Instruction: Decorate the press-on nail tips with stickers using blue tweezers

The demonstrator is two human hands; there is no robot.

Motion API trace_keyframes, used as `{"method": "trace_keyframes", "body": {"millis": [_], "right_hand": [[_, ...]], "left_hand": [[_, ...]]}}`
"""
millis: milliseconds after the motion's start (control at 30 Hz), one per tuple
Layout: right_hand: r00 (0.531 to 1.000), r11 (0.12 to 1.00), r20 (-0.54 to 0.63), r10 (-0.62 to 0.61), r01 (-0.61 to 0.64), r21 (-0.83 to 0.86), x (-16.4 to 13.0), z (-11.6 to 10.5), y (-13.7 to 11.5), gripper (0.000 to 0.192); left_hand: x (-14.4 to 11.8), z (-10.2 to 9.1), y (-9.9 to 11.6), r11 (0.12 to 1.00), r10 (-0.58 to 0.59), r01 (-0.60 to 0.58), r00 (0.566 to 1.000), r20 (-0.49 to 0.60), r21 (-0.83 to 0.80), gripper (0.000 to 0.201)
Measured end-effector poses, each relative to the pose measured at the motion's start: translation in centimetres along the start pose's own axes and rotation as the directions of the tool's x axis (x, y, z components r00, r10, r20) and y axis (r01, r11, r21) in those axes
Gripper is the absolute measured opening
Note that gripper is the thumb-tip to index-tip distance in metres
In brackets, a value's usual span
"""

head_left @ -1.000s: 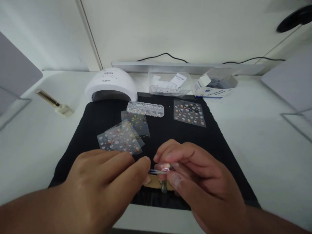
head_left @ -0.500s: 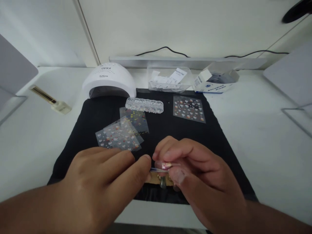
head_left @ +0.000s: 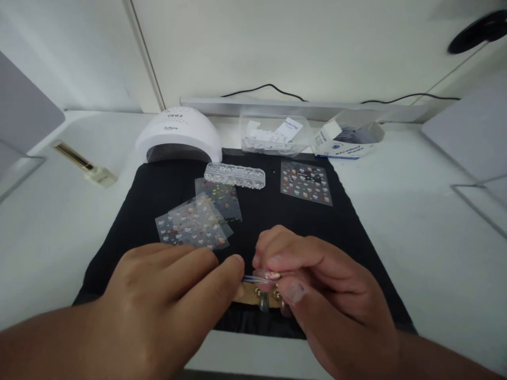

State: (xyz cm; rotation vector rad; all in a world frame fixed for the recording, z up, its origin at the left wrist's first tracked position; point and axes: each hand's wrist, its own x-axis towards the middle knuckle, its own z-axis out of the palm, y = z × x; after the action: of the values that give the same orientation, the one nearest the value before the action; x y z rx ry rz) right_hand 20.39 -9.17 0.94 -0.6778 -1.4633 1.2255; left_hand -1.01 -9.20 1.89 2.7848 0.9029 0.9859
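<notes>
Right hand (head_left: 317, 285) has its fingertips pinched around a small pinkish fake nail (head_left: 271, 275), held up just off the mat so the top faces the camera, which I'd guess is for a clear view of it. Left hand (head_left: 170, 301) is curled shut around thin tweezers (head_left: 250, 278), tip right at the nail's edge, knuckles low, probably for steadiness. Directly under both hands sits a little gold-ish stand (head_left: 261, 295) with pegs, partly hidden by fingers. Just past the left hand's knuckles are overlapping sticker sheets (head_left: 194, 224), close enough to grab from. Further out is a clear rhinestone case (head_left: 235, 175), another sticker sheet (head_left: 304, 182) beyond the right hand, all on the black mat (head_left: 158, 190). Farthest back, the white nail lamp (head_left: 179, 134).
</notes>
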Motion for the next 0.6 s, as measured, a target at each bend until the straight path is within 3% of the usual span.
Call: {"method": "trace_keyframes", "body": {"millis": [467, 600], "right_hand": [[1.000, 1.000, -0.004, -0.022, 0.022, -0.003, 0.07, 0.02, 0.11, 0.019], [0.999, 0.999, -0.014, -0.038, 0.038, -0.014, 0.09, -0.02, 0.18, 0.019]], "left_hand": [[-0.01, -0.12, 0.31, 0.997, -0.071, 0.071, 0.997, -0.030, 0.004, 0.023], [0.20, -0.26, 0.33, 0.999, -0.035, 0.035, 0.999, -0.004, -0.001, 0.024]]}}
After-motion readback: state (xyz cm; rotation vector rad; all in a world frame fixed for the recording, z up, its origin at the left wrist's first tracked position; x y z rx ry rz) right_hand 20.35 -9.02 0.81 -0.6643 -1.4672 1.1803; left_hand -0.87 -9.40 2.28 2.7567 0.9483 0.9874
